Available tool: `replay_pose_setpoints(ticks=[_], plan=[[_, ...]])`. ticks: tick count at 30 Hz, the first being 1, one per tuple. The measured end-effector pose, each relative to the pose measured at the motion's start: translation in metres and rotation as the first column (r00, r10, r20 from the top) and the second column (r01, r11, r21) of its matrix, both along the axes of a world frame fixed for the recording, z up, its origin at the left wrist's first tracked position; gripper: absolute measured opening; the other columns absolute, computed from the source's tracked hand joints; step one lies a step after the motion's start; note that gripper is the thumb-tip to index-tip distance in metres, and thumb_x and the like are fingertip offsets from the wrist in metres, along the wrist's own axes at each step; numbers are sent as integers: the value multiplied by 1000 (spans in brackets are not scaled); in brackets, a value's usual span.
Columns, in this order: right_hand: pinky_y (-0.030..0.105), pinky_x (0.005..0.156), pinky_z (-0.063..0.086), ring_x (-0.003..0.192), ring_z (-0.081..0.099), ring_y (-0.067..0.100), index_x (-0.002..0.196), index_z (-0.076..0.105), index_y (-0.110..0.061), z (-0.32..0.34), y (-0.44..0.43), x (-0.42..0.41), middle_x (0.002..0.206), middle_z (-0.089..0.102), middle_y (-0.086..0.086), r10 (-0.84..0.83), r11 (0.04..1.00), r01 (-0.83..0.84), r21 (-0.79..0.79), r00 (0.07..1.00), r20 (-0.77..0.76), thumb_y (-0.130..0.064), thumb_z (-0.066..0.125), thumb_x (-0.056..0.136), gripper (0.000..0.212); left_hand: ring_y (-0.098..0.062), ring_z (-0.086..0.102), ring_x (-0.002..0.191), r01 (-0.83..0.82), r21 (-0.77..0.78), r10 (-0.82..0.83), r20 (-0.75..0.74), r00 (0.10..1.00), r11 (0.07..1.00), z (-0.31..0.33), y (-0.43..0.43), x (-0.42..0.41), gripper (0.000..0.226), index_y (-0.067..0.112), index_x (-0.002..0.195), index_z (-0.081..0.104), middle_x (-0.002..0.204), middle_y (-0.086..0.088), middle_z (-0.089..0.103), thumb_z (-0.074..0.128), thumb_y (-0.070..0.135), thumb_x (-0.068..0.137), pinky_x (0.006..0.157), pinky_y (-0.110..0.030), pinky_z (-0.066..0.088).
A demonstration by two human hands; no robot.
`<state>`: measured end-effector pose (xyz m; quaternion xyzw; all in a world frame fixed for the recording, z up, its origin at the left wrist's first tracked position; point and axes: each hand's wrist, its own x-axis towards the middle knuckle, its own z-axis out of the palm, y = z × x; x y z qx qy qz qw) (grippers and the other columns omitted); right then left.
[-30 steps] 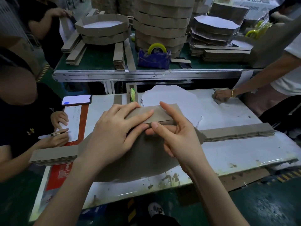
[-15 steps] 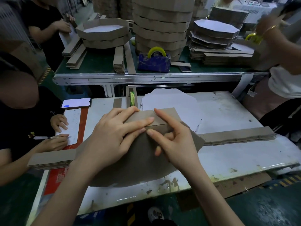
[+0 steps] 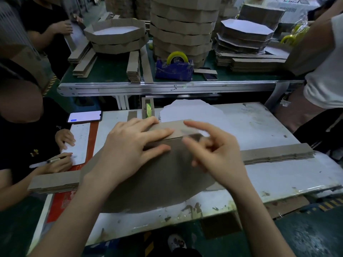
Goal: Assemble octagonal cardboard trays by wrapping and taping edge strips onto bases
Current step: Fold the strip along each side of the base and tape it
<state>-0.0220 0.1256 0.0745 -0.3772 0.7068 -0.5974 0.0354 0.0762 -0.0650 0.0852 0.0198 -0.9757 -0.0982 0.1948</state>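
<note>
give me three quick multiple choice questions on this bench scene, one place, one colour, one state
1. Where does the blue tape dispenser stand?
A) on the green bench
B) on the floor
C) inside a tray

2. What colour is its tape roll?
A) red
B) yellow
C) black

3. What is the left hand doing?
A) holding a pen
B) tearing tape
C) pressing flat on the edge strip

Answers:
1 A, green surface shows around its foot.
2 B, the roll shows yellow above the blue body.
3 C, straight fingers lie on the cardboard.

no legible text, labels or numbers anywhere
</note>
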Motion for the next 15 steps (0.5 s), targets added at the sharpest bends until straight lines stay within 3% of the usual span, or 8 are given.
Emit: replay_pose_setpoints(ticks=[3, 5, 8, 9, 11, 13, 15], plan=[[15, 55, 46, 58, 60, 6, 105, 72, -25, 11, 2, -28, 66, 67, -6, -186, 975, 177, -132, 981, -61, -16, 59, 96, 19, -31, 58, 111, 5, -67, -2, 44, 999, 998, -1, -1, 0, 60, 35, 137, 52, 132, -7, 59, 52, 59, 82, 87, -45, 46], [17, 66, 51, 79, 65, 2, 106, 70, -30, 14, 0, -47, 85, 71, -14, -231, 972, 230, -43, 972, -39, -16, 55, 99, 21, -30, 57, 111, 12, -108, -5, 72, 997, 994, -1, -1, 1, 70, 33, 141, 49, 132, -6, 57, 66, 56, 77, 87, -44, 47], [24, 102, 47, 111, 57, -10, 126, 64, -33, 8, -3, -69, 119, 64, -24, -77, 937, 59, 343, 996, 40, -27, 52, 103, 26, -28, 56, 113, -11, -144, 28, 114, 993, 989, 0, -1, 4, 86, 33, 144, 45, 134, -4, 55, 77, 55, 68, 90, -43, 47], [20, 107, 41, 114, 53, -13, 129, 62, -32, 7, -3, -72, 122, 61, -28, 4, 895, -34, 444, 998, 68, -31, 49, 104, 29, -28, 56, 113, -21, -163, 39, 106, 994, 986, 2, 0, 4, 86, 33, 144, 45, 134, -4, 55, 74, 61, 67, 93, -44, 46], [11, 97, 40, 105, 55, -16, 117, 68, -33, 6, -3, -70, 110, 67, -31, 128, 840, -192, 507, 979, 160, -35, 38, 107, 31, -26, 55, 118, -51, -215, 67, 67, 996, 975, 9, 9, -1, 86, 32, 142, 47, 135, -2, 56, 52, 80, 70, 101, -47, 41], [21, 88, 45, 97, 64, 3, 107, 71, -12, 4, -4, -67, 104, 73, -5, 166, 831, -234, 505, 970, 178, -41, 33, 107, 48, -23, 52, 124, -74, -246, 90, 56, 994, 967, 16, 25, -15, 92, 30, 143, 42, 140, 0, 53, 34, 87, 71, 103, -45, 40], [31, 92, 45, 103, 63, 27, 111, 65, 3, 3, -5, -67, 110, 67, 19, 190, 824, -274, 496, 958, 214, -47, 33, 106, 59, -18, 52, 121, -74, -246, 101, 97, 990, 966, 16, 39, -30, 95, 33, 151, 24, 139, 6, 50, 30, 88, 73, 91, -36, 46]])
